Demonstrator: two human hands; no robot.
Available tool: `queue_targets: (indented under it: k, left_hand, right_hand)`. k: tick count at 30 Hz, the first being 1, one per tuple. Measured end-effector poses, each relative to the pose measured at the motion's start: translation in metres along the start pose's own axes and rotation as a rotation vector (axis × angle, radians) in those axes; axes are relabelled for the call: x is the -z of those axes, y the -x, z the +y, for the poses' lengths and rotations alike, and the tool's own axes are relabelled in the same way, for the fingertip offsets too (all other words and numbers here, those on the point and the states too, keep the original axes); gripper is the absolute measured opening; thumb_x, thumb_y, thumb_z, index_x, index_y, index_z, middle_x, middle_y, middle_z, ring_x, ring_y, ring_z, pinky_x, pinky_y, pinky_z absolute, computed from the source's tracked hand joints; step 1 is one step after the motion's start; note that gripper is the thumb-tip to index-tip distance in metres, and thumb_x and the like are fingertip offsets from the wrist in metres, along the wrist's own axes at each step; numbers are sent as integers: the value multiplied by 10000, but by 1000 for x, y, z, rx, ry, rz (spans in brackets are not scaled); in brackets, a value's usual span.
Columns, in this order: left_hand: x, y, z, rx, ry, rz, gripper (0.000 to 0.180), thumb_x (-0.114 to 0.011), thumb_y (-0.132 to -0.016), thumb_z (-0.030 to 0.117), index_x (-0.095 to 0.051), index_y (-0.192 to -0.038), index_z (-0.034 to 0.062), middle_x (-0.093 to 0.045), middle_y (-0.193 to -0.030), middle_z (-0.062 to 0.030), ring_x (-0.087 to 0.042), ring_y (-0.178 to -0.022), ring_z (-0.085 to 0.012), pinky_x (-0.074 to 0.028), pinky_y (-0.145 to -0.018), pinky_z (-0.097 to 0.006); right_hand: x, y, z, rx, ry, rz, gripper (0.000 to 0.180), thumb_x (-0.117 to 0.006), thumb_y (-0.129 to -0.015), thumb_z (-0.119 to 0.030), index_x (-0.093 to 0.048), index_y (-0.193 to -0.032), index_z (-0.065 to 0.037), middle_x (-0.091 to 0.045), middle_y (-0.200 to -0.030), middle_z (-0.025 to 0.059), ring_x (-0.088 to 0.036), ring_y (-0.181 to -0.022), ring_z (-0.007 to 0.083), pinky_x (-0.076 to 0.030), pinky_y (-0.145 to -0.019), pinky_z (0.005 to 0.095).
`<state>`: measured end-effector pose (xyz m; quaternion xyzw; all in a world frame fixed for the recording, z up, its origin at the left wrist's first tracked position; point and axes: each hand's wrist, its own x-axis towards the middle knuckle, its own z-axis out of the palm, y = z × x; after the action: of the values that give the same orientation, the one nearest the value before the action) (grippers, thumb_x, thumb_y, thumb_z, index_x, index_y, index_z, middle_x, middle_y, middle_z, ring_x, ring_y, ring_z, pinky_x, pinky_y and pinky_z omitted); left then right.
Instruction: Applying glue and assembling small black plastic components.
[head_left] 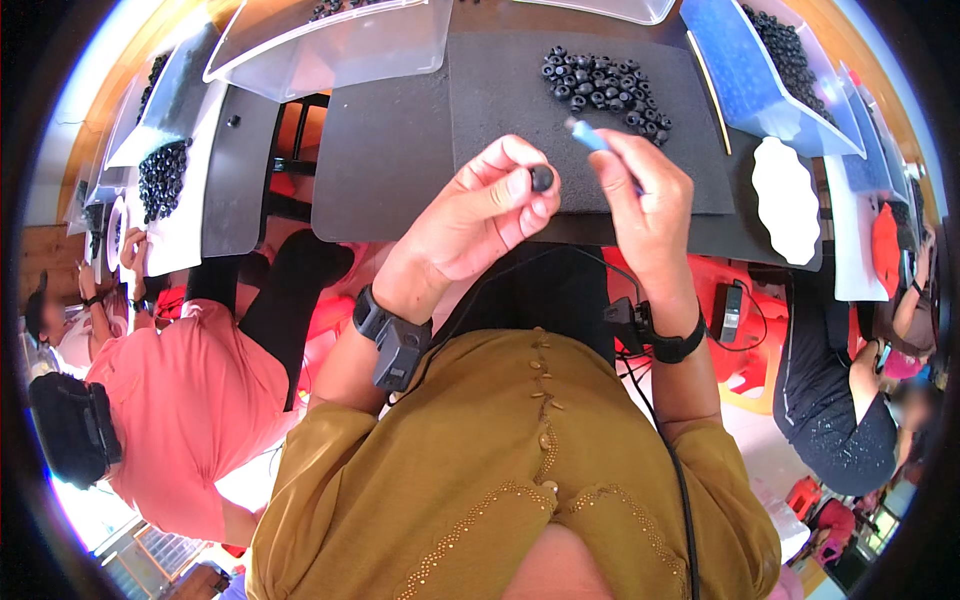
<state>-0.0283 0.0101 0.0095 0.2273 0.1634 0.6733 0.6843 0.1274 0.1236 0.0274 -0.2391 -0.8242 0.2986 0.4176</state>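
My left hand (478, 212) pinches a small round black piece (541, 178) between thumb and fingertips, raised over the near edge of the table. My right hand (648, 192) is closed round a slim tool with a light blue handle (589, 136). The tool's short tip points up and left and is too small to make out. Tool and black piece are apart. Beyond my hands, a heap of similar black pieces (605, 88), some with visible holes, lies on a dark grey mat (500, 110).
A clear plastic bin (330, 62) stands at the far left, a bluish bin (750, 75) at the far right. A thin wooden stick (712, 95) and a white wavy-edged sheet (785, 205) lie at the right. Co-workers sit on both sides; black pieces (163, 180) are heaped at left.
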Motion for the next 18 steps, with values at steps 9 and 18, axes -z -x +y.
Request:
queue_targets:
  k: [9,18]
  left_hand:
    - [14,1,1,-33,163,12,164,-575,-952,151,-585,-1100,81,-621,-1021,-75,-587,-899,-142,-505,-802,-243]
    - [14,2,0,-57,107,64,209,-606,-933,180,-538,-1089,59,-596,-1039,-96,-585,-900,-145,-510,-794,-242]
  right_hand:
    - [3,10,-26,64,-1,-148,156,-657,-857,-154,-665,-969,-46,-568,-697,93,-553,-564,248,-429,-520,340]
    - [3,11,-28,77,37,-164,160,-668,-841,-161,-667,-963,-57,-577,-700,86,-574,-586,270,-448,-535,356]
